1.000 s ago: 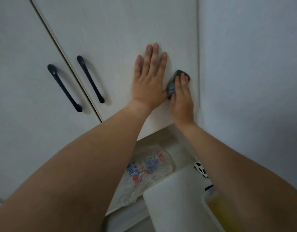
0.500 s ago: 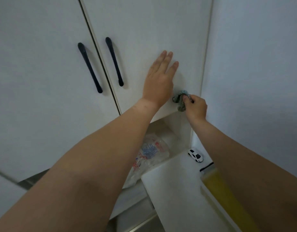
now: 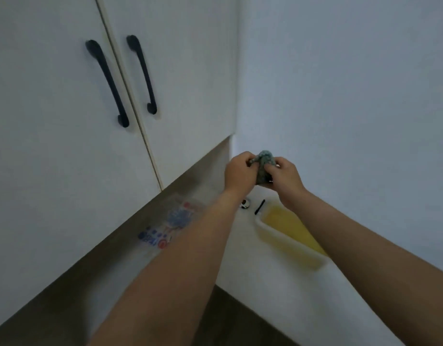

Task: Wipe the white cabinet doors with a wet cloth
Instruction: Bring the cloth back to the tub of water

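Note:
Two white cabinet doors hang side by side, the left door (image 3: pixel 53 146) and the right door (image 3: pixel 190 83), each with a black bar handle (image 3: pixel 107 82) near the middle seam. Below the right door's lower corner, my left hand (image 3: pixel 240 171) and my right hand (image 3: pixel 284 177) meet, both closed on a bunched grey-green cloth (image 3: pixel 265 163). Neither hand touches the doors.
A plain white wall (image 3: pixel 352 96) stands at the right. Under the cabinet a white counter (image 3: pixel 278 283) carries a white tray with yellow contents (image 3: pixel 290 228), a small toy car (image 3: pixel 245 204) and a printed plastic bag (image 3: pixel 170 228). Dark floor shows below.
My left hand left the right door and came down to join my right hand on the cloth. Both hands dropped below the cabinet's bottom edge, and the view tilted downward.

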The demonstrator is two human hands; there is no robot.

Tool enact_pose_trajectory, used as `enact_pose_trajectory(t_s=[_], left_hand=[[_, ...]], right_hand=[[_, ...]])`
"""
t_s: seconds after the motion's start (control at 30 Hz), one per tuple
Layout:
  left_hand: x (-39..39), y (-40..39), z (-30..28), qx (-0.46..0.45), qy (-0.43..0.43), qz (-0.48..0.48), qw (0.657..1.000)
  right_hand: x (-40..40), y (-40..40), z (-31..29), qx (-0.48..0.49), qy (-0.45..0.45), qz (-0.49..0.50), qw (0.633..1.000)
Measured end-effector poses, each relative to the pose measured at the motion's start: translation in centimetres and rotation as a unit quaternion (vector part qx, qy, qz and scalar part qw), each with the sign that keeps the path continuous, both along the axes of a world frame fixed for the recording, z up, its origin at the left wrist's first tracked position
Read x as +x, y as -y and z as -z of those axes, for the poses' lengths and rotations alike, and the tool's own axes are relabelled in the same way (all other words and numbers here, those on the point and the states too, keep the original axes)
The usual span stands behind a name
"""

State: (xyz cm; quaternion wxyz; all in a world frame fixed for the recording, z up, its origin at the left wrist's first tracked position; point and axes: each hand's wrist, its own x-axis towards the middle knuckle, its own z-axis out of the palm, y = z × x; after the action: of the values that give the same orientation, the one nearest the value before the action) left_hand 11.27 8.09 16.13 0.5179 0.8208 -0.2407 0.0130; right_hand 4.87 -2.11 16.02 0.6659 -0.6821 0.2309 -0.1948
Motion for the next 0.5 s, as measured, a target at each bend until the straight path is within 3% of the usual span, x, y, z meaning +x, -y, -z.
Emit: enact_pose_trajectory(t_s=[0.27,0.5], left_hand=[[-6.6,7.1,5.7,-0.032,-0.157,0.161,0.974],[-11.1,9.6,5.7,-0.049,-0.137,0.147,0.978]], right_hand=[[-12.8,4.1,4.4,-0.079,-0.074,0.212,0.971],[-18.7,7.5,8.4,-0.025,-0.079,0.304,0.949]])
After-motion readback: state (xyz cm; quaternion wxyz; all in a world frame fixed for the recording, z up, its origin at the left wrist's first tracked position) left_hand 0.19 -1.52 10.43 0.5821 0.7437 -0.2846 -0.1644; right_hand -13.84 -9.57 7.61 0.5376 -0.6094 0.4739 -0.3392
